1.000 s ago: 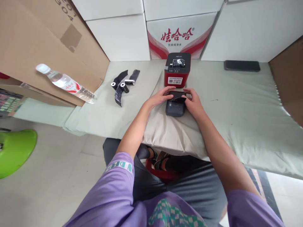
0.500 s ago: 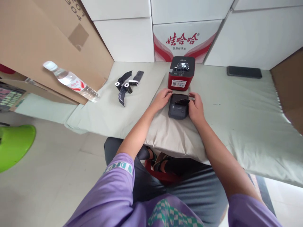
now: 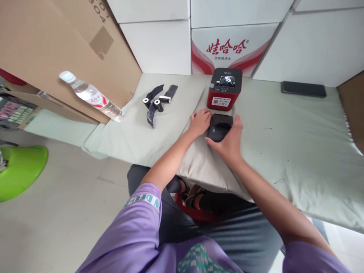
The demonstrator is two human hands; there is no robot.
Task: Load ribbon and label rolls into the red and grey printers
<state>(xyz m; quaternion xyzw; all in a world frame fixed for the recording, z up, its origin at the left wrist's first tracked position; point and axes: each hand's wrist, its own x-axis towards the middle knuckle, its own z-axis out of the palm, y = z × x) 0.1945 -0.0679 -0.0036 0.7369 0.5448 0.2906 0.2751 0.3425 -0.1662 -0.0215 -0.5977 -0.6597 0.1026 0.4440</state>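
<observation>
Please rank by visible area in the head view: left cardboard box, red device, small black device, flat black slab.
1. Cardboard box
2. Red device
3. Small black device and flat black slab: too alike to rank; the right hand partly covers the former.

Black device (image 3: 218,132): mostly matt plastic, pretty smooth. Red machine (image 3: 223,94): smooth plastic too. Table cover (image 3: 287,136): wrinkly cloth. Bottle (image 3: 90,94): shiny clear plastic. Brown carton (image 3: 59,41): matt cardboard.

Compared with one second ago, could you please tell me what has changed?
The right hand has moved nearer the person, its thumb now at the near edge of the small black rectangular device. The left hand has drawn off its top to its left side. The red and black boxy printer and flat black phone stayed put.
</observation>
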